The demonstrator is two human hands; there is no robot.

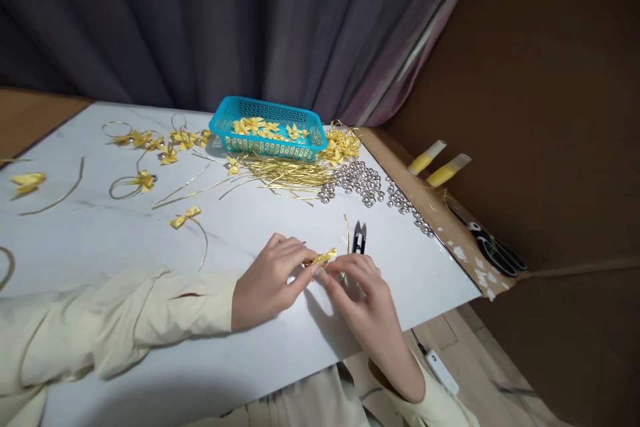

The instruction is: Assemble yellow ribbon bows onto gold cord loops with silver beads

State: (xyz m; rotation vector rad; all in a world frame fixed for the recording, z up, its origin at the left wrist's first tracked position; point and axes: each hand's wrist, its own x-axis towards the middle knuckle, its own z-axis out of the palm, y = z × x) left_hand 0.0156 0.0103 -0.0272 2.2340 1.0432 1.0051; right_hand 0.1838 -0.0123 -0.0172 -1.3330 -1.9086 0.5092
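Observation:
Near the front of the white table, my left hand [275, 277] and my right hand [363, 293] meet at a small yellow ribbon bow [326, 256]. The left fingers pinch the bow from its left side. My right thumb and fingertips close on its right end, where a thin gold cord [347, 233] runs up beside the hand. What the right fingertips grip exactly is partly hidden. Just beyond the right hand lies a pair of black thread snips [359, 237]. Left of my hands rests another yellow bow [185, 217] with a cord tail.
A blue basket [270, 147] of yellow bows stands at the back. Before it lie gold cords [290, 173] and silver beads [360, 180]. Finished-looking bow loops [143, 181] are at left. Scissors [493, 247] and two yellow tubes [449, 170] lie on cardboard along the right edge.

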